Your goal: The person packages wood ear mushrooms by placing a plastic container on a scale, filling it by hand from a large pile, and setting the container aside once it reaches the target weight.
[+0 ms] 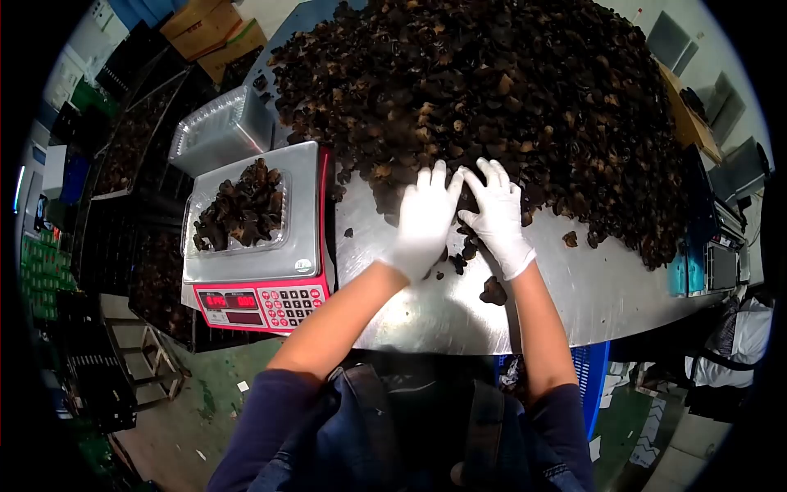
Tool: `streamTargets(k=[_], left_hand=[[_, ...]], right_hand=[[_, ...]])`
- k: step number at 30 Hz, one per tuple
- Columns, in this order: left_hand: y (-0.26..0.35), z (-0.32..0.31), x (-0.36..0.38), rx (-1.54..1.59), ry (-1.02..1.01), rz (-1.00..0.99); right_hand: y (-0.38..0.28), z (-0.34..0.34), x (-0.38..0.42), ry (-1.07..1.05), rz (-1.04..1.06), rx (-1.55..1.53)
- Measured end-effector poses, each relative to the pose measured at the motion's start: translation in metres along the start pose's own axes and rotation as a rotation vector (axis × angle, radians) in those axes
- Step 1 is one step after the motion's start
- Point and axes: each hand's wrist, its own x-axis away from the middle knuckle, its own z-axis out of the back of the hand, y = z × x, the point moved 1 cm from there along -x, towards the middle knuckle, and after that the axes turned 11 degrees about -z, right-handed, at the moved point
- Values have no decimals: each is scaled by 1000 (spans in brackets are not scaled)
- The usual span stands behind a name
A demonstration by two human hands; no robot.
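Observation:
A large heap of dark brown mushroom-like pieces (508, 98) covers the back of the metal table (393, 316). At its front edge are both my hands, in white gloves and close together. My left hand (426, 213) lies palm down with its fingers stretched toward the heap, slightly blurred. Beside it, my right hand (496, 213) has its fingers spread over the pieces, its fingertips near those of the left. A few loose pieces (493, 291) lie below and between the hands. On the left, a clear plastic tray of pieces (242, 209) rests on a red and silver scale (307, 262) with lit digits.
A stack of clear plastic trays (221, 131) stands behind the scale. Cardboard boxes (213, 37) are at the upper left, above dark crates (135, 139). A blue basket (592, 381) is below the table's front edge. A wooden stool (156, 357) stands at the lower left.

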Motion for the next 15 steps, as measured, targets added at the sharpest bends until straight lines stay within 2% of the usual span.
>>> streamTargets(k=[1, 2, 3, 5, 7, 8, 9, 11, 15], left_hand=[[-6, -14, -10, -95, -135, 21], [-12, -14, -11, -90, -139, -9], [-17, -14, -16, 23, -278, 0], [-24, -18, -14, 93, -135, -18], [-29, -17, -12, 201, -127, 62], [-28, -11, -8, 269, -32, 88], [-27, -2, -7, 297, -31, 132], [-22, 6, 1, 341, 112, 147], [-4, 11, 13, 478, 246, 80]], right_hand=[[6, -6, -2, -46, 19, 28], [10, -4, 0, 22, 13, -50], [15, -1, 4, 88, -37, -79], [31, 12, 23, 188, -73, -158], [62, 17, 46, 252, -102, -371], [72, 18, 60, 233, -243, -524], [81, 19, 74, 214, -385, -677], [102, 19, 98, 191, -462, -687], [102, 21, 106, 103, -558, -755]])
